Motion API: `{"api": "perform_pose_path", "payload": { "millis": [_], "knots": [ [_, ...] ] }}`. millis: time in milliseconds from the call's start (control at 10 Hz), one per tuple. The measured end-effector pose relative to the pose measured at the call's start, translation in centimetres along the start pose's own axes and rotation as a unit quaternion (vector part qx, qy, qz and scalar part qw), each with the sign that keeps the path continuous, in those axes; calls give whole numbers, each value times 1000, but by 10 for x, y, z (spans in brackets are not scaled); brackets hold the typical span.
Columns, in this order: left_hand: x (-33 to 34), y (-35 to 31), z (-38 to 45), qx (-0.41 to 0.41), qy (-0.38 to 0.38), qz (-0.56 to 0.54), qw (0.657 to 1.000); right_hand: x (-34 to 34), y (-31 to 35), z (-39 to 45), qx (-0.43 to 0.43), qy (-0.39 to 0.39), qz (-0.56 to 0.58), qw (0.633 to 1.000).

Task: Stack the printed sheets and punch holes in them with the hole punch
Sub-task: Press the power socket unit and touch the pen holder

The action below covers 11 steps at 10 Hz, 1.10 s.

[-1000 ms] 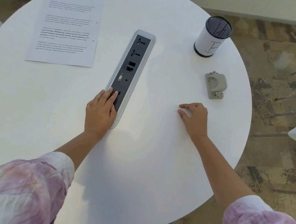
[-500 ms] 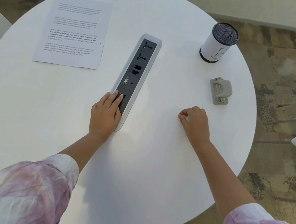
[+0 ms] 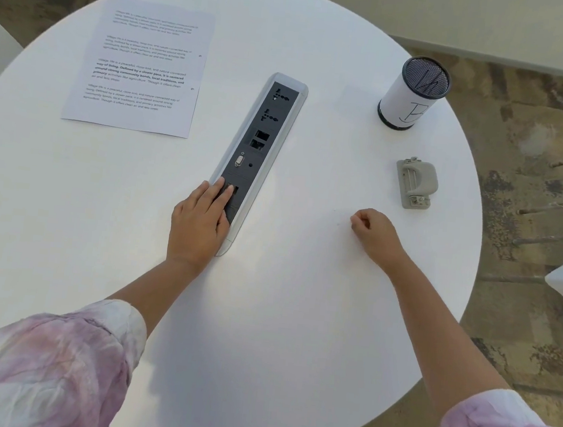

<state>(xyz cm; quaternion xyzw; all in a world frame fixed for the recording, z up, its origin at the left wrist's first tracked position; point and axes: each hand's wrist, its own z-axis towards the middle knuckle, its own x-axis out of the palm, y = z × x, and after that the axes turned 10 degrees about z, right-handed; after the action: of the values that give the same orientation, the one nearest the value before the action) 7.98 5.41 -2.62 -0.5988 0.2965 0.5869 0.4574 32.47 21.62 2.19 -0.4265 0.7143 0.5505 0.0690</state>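
While the printed sheets point(image 3: 139, 68) lie flat as a neat pile at the far left of the round white bench point(image 3: 263, 315), the grey hole punch point(image 3: 415, 183) sits well apart from them on the far right, near the bench's edge. Neither hand touches either one. Between the sheets and the punch, a long grey socket panel point(image 3: 258, 149) with black outlets and ports runs diagonally across the middle of the bench. The left hand point(image 3: 200, 222) rests palm down on the near end of that panel, fingers straight and together, gripping nothing. The right hand point(image 3: 374, 234) rests on the bare bench just short of the hole punch, its fingers curled under into a loose fist; whether anything small is pinched inside it cannot be told. Beyond the punch stands an upright mesh cylinder point(image 3: 414, 92), wrapped in white paper marked with a handwritten letter. Both forearms reach in from pink-and-white tie-dye sleeves point(image 3: 45, 362) at the near edge. Mottled brown floor point(image 3: 537, 152) surrounds the bench.
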Motion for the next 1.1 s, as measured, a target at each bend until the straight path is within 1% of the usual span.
{"api": "perform_pose_path", "payload": {
  "millis": [100, 200, 300, 400, 600, 700, 900, 1000, 1100],
  "knots": [
    [1, 1, 0, 1, 1, -1, 1000, -9, -2, -3, 41, 16, 71, 996],
    [2, 1, 1, -1, 3, 1, 1000, -12, -9, -3, 60, 10, 121, 991],
    [2, 1, 1, -3, 5, 1, 1000, -6, -12, -3, 42, -43, 76, 995],
    [2, 1, 1, -2, 5, 2, 1000, 6, -9, -5, -1, -63, 36, 997],
    [1, 0, 2, -3, 4, 0, 1000, 21, 3, -10, -47, -98, -91, 990],
    [1, 1, 1, -4, 4, -4, 1000, 26, 6, -15, -68, -105, -122, 985],
    [0, 0, 1, -3, 6, -1, 1000, 29, 10, -12, -60, -108, -153, 980],
    [0, 0, 1, -5, 7, -4, 1000, 31, 6, -10, -62, -94, -177, 978],
    [0, 1, 1, -4, 3, -5, 1000, 30, 4, -5, -43, -68, -146, 986]
  ]
}}
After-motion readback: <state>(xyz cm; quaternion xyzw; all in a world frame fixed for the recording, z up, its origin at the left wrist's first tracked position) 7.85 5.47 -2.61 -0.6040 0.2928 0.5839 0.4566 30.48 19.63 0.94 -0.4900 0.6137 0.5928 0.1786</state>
